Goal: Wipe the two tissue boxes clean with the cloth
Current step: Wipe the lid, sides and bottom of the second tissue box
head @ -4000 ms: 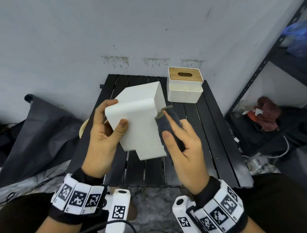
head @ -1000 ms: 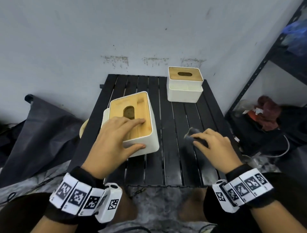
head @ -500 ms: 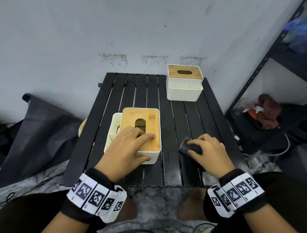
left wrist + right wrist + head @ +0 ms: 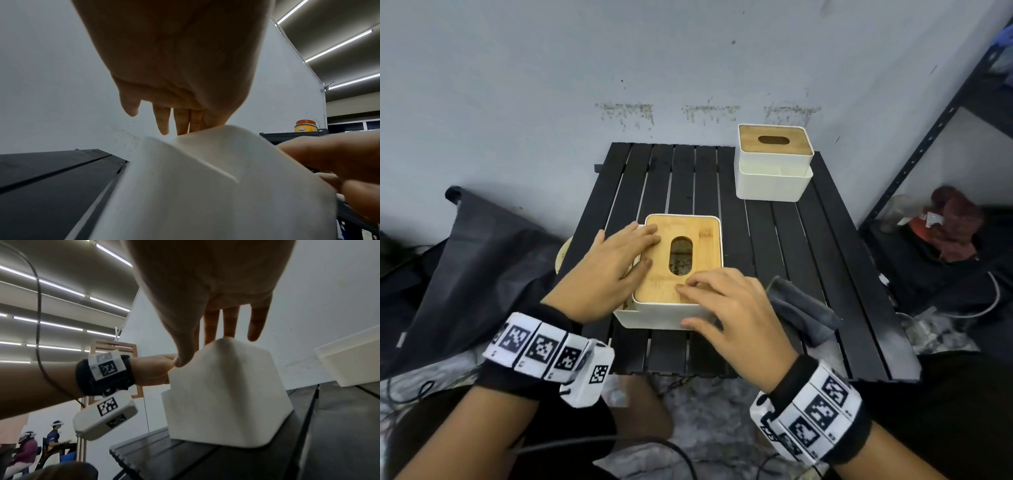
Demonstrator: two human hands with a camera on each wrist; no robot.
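Observation:
The near tissue box point(image 4: 698, 240), white with a bamboo lid, stands upright on the black slatted table point(image 4: 784, 240). My left hand point(image 4: 619, 263) rests on the lid's left edge with straight fingers. My right hand point(image 4: 709, 298) lies on the near right corner, fingers on the lid and thumb against the front wall. The grey cloth point(image 4: 801, 311) lies loose on the table just right of that hand, and neither hand holds it. The second tissue box point(image 4: 774, 161) stands at the far right corner. The left wrist view shows the left hand point(image 4: 174, 113) on the white box point(image 4: 205, 186). The right wrist view shows the right hand point(image 4: 216, 321) touching the box point(image 4: 226, 394).
A grey wall runs right behind the table. A black metal shelf point(image 4: 928, 144) with a reddish bundle point(image 4: 952, 222) stands to the right. A dark bag point(image 4: 472, 260) lies on the floor to the left. Cables trail under my forearms.
My right hand let go of the cloth, left it on the table and moved left onto the near box's corner. My left hand slid to the lid's left edge.

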